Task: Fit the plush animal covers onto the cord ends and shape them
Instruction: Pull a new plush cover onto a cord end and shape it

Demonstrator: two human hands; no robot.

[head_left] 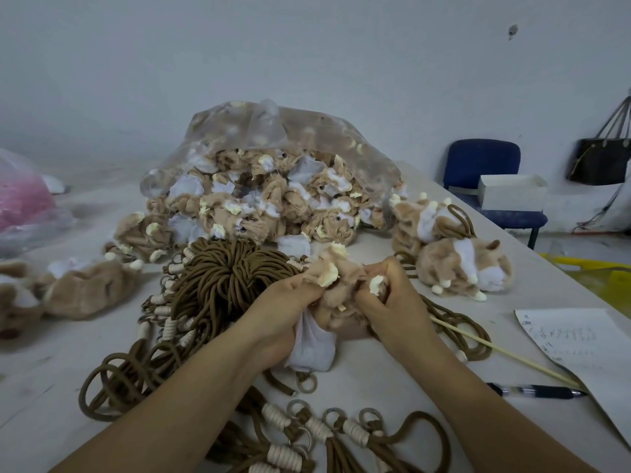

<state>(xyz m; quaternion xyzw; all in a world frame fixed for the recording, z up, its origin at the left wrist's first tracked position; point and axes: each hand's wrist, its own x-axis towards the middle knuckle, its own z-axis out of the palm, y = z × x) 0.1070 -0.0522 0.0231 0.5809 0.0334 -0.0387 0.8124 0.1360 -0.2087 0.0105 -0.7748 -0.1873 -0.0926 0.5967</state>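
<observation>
Single head-worn view, facing forward and down, close over the table (392,387)

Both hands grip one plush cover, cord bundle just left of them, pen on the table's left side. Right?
No. The head view shows the pen on the right of the table. The rest holds: left hand and right hand grip the plush cover, cord bundle just left.

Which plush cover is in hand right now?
The crumpled cover at centre, gripped by the left hand and right hand, its white lining hanging below; the other covers lie untouched in the bag or on the table.
</observation>
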